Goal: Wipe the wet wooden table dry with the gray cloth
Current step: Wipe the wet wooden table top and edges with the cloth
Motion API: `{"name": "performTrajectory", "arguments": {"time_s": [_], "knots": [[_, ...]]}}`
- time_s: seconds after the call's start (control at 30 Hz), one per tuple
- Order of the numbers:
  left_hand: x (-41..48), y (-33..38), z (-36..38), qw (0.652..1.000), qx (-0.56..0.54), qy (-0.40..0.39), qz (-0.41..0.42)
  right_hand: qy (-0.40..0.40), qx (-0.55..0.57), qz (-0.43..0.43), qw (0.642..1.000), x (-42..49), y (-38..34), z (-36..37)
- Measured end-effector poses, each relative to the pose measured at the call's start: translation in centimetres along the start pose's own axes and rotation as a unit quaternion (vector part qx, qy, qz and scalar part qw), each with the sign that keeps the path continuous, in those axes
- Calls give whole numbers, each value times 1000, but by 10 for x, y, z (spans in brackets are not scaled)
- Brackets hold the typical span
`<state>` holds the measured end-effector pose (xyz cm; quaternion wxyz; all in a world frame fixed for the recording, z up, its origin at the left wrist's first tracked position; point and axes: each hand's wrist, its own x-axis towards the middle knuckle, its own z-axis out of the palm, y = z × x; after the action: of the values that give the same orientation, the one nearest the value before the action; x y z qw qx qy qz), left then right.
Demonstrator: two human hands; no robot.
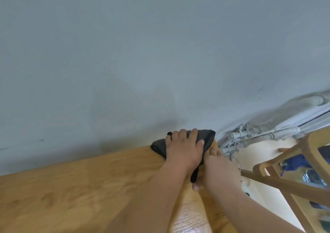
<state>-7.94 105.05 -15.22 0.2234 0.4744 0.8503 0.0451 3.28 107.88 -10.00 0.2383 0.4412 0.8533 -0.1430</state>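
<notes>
The wooden table fills the lower left of the head view and ends against a grey wall. A dark gray cloth lies bunched at the table's far right corner. My left hand presses flat on top of the cloth, fingers spread over it. Just to its right, my right hand curls over the table's right edge and touches the cloth's hanging end. Whether it grips the cloth or the edge is not visible. Both forearms reach in from the bottom. No wet patches can be made out in the blur.
The grey wall stands right behind the table's far edge. Grey pipes run along the wall beyond the corner. A wooden chair stands close to the table's right side over a pale floor.
</notes>
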Motion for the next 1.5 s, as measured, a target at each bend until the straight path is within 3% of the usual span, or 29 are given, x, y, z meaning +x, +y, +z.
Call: {"name": "performTrajectory", "arguments": {"time_s": [0.17, 0.37, 0.57, 0.7, 0.77, 0.83, 0.97, 1.07, 1.1, 1.2, 1.3, 1.43, 1.5], "knots": [[9, -37, -15, 996, -17, -49, 70, -10, 37, -20, 999, -6, 9, -3], [-26, -114, -35, 993, -84, -78, -23, -38, 25, -26, 999, 11, 10, 5], [-1, -58, -22, 997, 10, -49, -65, 6, 66, -73, 995, 6, 31, 13], [31, 11, -7, 998, 10, -43, -32, 29, 110, -101, 988, 3, 51, 10], [41, 38, -3, 999, 8, -42, -19, 3, 255, -98, 962, 2, 76, 4], [42, 53, 3, 999, 19, -29, -10, -39, 432, -50, 900, -1, 110, 4], [32, 65, 7, 996, 80, -26, 38, -13, 499, 73, 863, -31, 169, 37], [14, 97, 12, 974, 189, -69, 104, -44, 617, 167, 768, -64, 180, 58], [3, 112, 18, 959, 230, -101, 128, -42, 634, 181, 751, -71, 181, 61], [-52, 153, 41, 924, 276, -190, 185, -12, 647, 182, 740, -82, 181, 66], [-111, 165, 61, 914, 243, -188, 263, -25, 646, 170, 744, -92, 184, 72], [-140, 140, 62, 919, 77, -168, 350, -80, 652, 151, 738, -107, 178, 78], [-138, 123, 37, 924, -38, -193, 327, -88, 641, 129, 752, -110, 172, 82]]}}
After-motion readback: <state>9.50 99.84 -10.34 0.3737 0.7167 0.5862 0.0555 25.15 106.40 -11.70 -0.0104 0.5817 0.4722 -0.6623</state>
